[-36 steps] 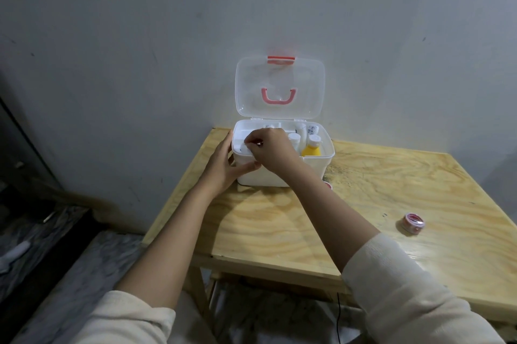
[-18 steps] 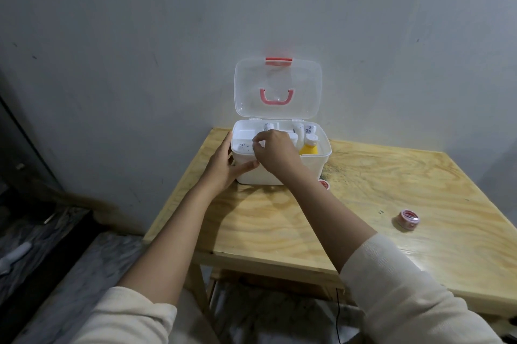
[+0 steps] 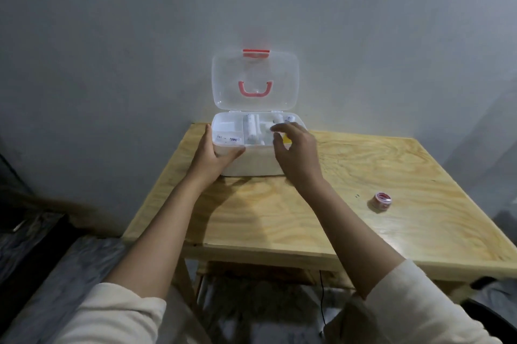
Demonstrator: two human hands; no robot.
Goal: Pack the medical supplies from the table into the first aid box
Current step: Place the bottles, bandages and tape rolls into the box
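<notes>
The white first aid box (image 3: 253, 166) stands at the table's far left corner against the wall, its clear lid (image 3: 255, 80) with a red handle upright. Inside lie a white bandage roll (image 3: 251, 130), a flat printed packet (image 3: 228, 139) and white bottles, partly hidden. My left hand (image 3: 214, 157) grips the box's front left corner. My right hand (image 3: 296, 153) hovers over the box's right side, fingers spread, holding nothing. A small red-and-white tape roll (image 3: 381, 201) lies on the table to the right.
The plywood table (image 3: 321, 217) extends right and toward me. A grey wall stands directly behind the box. Left of the table the floor drops to marbled tiles (image 3: 64, 265). A thin black cable (image 3: 321, 296) hangs below the table's front edge.
My right hand has lifted out of the box and drawn back to the right, its fingers now spread and empty. The bandage roll and packet have come into view. The left hand has stayed on the box.
</notes>
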